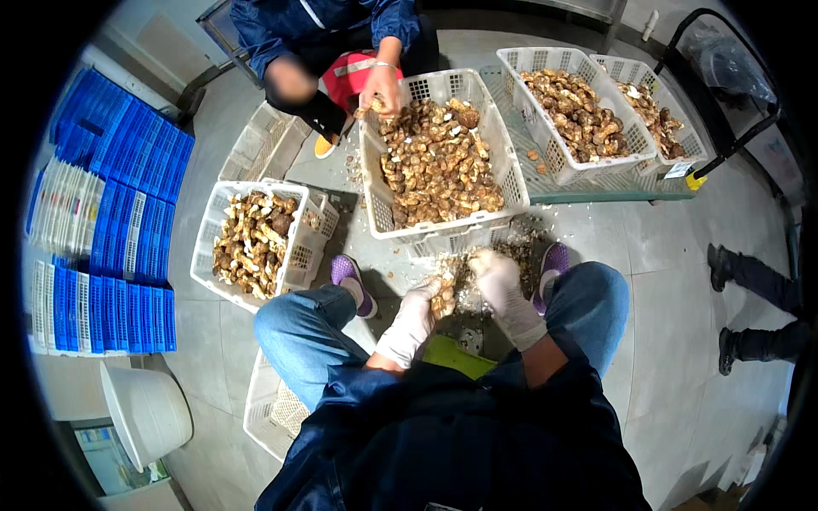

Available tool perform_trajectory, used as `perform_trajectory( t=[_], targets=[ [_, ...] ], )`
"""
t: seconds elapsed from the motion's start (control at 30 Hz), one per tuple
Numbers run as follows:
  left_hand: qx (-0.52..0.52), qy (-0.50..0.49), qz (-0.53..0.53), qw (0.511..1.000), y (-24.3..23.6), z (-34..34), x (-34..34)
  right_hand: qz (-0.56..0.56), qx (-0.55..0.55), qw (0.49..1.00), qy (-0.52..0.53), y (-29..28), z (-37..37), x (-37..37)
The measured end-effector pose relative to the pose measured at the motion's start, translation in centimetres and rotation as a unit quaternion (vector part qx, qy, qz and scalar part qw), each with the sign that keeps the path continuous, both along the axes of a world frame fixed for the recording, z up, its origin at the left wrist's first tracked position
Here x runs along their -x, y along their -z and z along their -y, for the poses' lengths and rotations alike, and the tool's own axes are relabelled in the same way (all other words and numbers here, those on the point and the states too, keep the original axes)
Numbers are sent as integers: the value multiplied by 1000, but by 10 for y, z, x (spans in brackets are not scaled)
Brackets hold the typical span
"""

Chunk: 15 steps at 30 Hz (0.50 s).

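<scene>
Both my hands are in pale gloves between my knees. My left hand point(411, 317) grips a brown mushroom point(442, 295), held upright at its fingertips. Just to the right, my right hand point(507, 298) is closed, its fingertips beside that mushroom; what they hold, if anything, I cannot make out. Under my hands, pale and brown trimmings point(524, 254) lie scattered on the floor point(630, 332). Beyond them a large white crate point(511, 179) is full of mushrooms point(434, 162). A smaller crate point(207, 251) of mushrooms stands at my front left.
A co-worker's hand point(383, 89) holds a piece at the big crate's back corner. Two mushroom crates point(558, 162) sit on a green trolley point(579, 192) at the back right. Stacked blue crates point(128, 230) and a white tub point(149, 413) are left. Someone's legs point(758, 281) show far right.
</scene>
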<state>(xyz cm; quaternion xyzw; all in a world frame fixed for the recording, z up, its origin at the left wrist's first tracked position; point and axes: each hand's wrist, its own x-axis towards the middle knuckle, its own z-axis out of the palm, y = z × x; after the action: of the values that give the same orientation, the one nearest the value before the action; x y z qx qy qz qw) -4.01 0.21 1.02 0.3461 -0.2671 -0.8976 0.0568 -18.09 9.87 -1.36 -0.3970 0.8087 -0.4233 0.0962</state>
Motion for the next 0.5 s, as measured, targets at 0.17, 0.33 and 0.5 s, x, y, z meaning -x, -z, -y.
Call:
perform_trajectory(
  t=[0.17,0.33,0.5],
  targets=[
    [-161,-17,-15,987,19,6,-5,105,135,978,-122,-32,6,-26],
    [-205,-18,54,977,0,11,-2,246,102,964,9,-17,-2,3],
    [-361,53,-110,924,8,17,-8,216,38,976,6,3,-8,14]
  ],
)
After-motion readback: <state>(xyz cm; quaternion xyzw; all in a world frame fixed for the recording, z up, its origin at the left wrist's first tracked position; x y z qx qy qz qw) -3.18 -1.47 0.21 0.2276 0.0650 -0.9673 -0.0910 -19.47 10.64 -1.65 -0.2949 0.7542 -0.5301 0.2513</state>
